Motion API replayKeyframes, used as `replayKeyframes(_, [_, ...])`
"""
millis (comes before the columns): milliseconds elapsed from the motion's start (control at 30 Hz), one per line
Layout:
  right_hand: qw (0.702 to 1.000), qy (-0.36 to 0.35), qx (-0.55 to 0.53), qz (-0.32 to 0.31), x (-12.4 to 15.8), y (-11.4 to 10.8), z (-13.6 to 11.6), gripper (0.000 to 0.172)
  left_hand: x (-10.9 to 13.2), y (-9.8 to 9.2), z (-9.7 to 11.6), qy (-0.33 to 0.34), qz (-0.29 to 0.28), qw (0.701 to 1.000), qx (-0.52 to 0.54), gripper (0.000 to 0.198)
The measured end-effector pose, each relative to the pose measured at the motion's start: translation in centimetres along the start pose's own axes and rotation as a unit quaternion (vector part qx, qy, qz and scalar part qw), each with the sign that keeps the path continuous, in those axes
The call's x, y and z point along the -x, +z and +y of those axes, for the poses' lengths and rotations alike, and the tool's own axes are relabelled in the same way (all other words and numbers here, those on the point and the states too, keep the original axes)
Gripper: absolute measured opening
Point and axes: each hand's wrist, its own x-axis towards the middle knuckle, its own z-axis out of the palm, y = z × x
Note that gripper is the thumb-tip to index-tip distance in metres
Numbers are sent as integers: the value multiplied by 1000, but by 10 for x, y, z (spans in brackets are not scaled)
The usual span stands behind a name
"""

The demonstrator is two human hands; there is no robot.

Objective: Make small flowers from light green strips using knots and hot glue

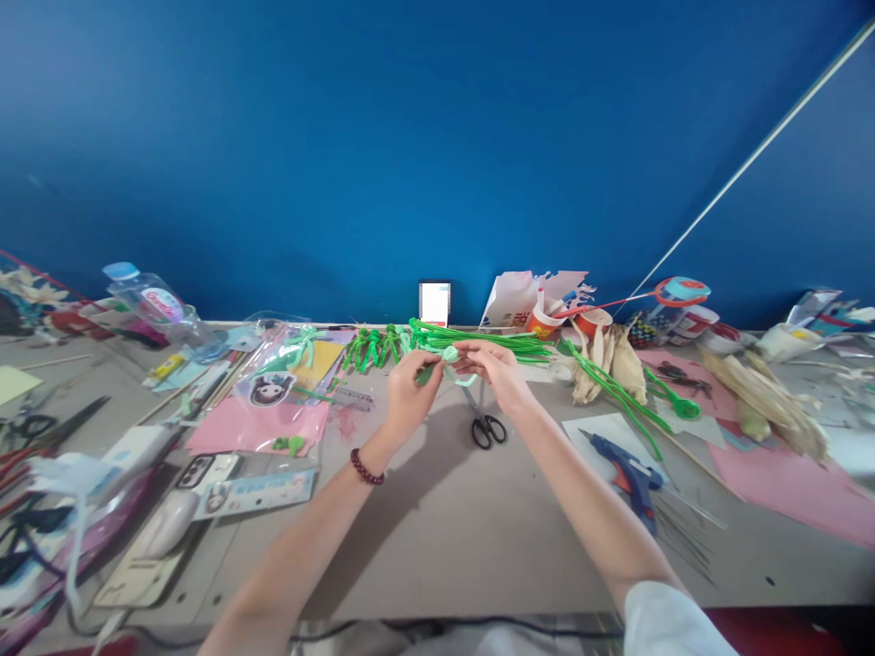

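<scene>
Both my hands are raised over the grey table (437, 528), pinching a small pale green pipe cleaner piece (451, 358) between them. My left hand (408, 394), with a dark red bead bracelet on its wrist, grips the left end with closed fingers. My right hand (498, 369) pinches the right end, where a light green tail curls down. Behind them lies a bundle of bright green pipe cleaners (478, 342). Black-handled scissors (487, 424) lie on the table just under my right hand.
A blue glue gun (625, 469) lies on white paper at the right, near dried husks (608, 364) and pink paper (786, 474). A plastic water bottle (154, 305), pink sheets (260, 424), a phone (198, 469) and scissors (41, 428) crowd the left. Red cups (547, 319) stand by the blue wall.
</scene>
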Motion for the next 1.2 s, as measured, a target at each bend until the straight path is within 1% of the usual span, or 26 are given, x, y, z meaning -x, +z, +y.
replayKeyframes(100, [998, -35, 42, 2, -1, -2, 2, 27, -2, 0, -2, -60, -4, 997, 48, 10])
replayKeyframes(167, [993, -79, 92, 1, 0, -2, 4, 26, -2, 0, -3, -81, -11, 994, 66, 10])
replayKeyframes(233, [980, -134, 147, 7, 1, -1, 6, 24, -2, 0, -3, -93, -17, 993, 72, 11])
replayKeyframes(333, [954, -209, 215, 16, 2, -1, 6, 21, -2, 0, -1, -95, -19, 993, 64, 10])
replayKeyframes(433, [935, -247, 252, 18, 4, -1, 4, 21, -3, -2, 2, -60, -15, 997, 42, 9])
replayKeyframes(533, [932, -254, 260, 18, 4, -1, 4, 20, -3, -5, 5, -11, -19, 1000, 19, 10])
replayKeyframes(600, [933, -253, 257, 16, 3, -1, 5, 20, -3, -5, 6, 8, -22, 1000, 10, 11])
replayKeyframes(867, [930, -256, 264, 13, 2, -2, 9, 19, -2, -5, 4, 38, -12, 999, -13, 10])
replayKeyframes(967, [925, -261, 275, 7, 3, -1, 7, 20, -1, -4, 3, 34, -20, 999, -12, 11])
replayKeyframes(1100, [924, -253, 288, 0, 5, 0, 4, 21, 0, -3, 3, 11, -26, 1000, 1, 11])
replayKeyframes(1200, [936, -224, 271, -9, 5, 0, 3, 23, 0, -2, 3, -29, -17, 999, 16, 11])
